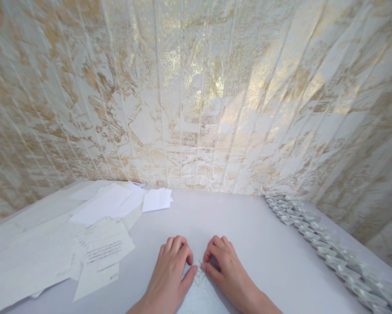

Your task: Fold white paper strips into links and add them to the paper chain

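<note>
In the head view, a small piece of folded paper [200,276] with a crossed, woven-looking pattern lies low in the middle of the table, between my two hands. My left hand [173,268] is curled at its left side, with thumb and index finger close together at the paper's edge. From the other side, my right hand [226,267] pinches the upper right part between thumb and index finger. Both wrists rest low over the table. A pale sheet [199,301] appears below the folded piece, partly cut off by the frame.
Loose white sheets [104,203] and printed paper pieces [106,253] spread over the left side. A small stack of white paper [156,199] lies behind my left hand. Long chains of folded paper [327,248] run along the right edge. A patterned curtain [196,109] hangs behind the table [235,218].
</note>
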Demonstrator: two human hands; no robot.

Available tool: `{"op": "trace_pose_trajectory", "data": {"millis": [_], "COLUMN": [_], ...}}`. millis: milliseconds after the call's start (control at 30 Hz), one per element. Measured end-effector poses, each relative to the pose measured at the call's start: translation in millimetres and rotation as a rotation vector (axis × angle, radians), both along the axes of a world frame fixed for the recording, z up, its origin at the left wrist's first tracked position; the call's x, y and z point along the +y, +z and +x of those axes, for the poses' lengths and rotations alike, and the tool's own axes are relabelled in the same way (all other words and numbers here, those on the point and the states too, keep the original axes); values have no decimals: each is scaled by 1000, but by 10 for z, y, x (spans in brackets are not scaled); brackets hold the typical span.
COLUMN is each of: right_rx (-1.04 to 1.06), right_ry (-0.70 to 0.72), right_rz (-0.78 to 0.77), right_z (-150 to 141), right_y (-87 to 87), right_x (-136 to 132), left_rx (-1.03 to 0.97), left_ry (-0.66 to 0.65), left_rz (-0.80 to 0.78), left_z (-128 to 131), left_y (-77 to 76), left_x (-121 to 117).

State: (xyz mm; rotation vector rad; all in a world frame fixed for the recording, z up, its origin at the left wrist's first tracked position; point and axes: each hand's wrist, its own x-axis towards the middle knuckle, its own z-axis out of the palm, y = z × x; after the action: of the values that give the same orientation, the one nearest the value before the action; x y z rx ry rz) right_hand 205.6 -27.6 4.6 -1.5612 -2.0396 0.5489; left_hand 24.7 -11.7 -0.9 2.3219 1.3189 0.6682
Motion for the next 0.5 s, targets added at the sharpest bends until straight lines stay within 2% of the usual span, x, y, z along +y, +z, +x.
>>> {"op": "trace_pose_trajectory", "data": {"millis": [300,500], "right_rx": [-3,62], "right_ry": [1,2], "right_rz": [-21,-55], "right_z": [-53,3], "right_y": [9,32], "right_x": [1,-44], "left_rx": [-41,-36], "left_ry": [9,-76], "left_rz": [-74,-56], "left_z": [8,-8], "left_y": [17,43], "left_x": [31,31]}}
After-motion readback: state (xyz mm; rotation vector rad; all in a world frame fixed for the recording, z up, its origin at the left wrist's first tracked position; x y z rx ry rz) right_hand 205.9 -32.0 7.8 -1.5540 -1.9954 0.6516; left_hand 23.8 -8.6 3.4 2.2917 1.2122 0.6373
